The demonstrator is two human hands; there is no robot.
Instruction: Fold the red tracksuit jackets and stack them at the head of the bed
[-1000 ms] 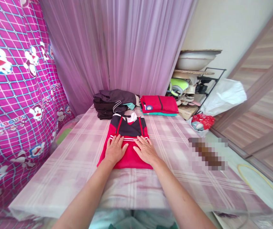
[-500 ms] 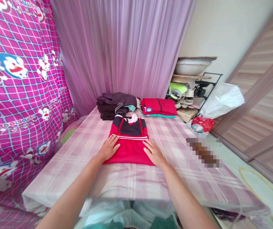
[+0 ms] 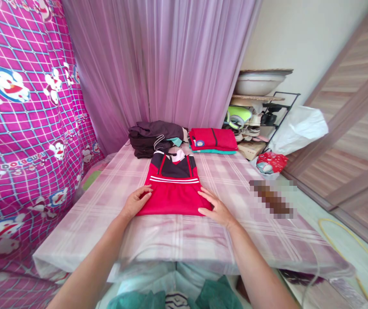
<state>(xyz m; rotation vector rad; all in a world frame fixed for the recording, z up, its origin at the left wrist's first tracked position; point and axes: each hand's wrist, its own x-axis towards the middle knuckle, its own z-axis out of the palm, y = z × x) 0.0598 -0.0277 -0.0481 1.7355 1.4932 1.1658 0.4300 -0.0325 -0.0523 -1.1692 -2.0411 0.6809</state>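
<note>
A red dress (image 3: 174, 199) with a dark top part and white stripes at its waist lies flat on the table, its neck end pointing away from me. My left hand (image 3: 138, 201) rests at its left edge, below the stripes, with the thumb and fingers apart. At the opposite edge, my right hand (image 3: 215, 207) touches the red cloth, fingers spread and slightly curved. Neither hand grips the cloth visibly. Just beyond the neck end sits a pile of dark clothes (image 3: 153, 135).
A folded red garment (image 3: 227, 138) lies on a teal one at the table's back right. The table (image 3: 83, 227) has a plaid cover. Behind it hangs a purple curtain (image 3: 171, 64). A rack with shoes (image 3: 253, 128) stands beyond the right corner. A blurred-out object lies at right.
Both hands have slid from the top of the red cloth outward to its side edges. The dress stays in the same place on the table; the view has shifted slightly.
</note>
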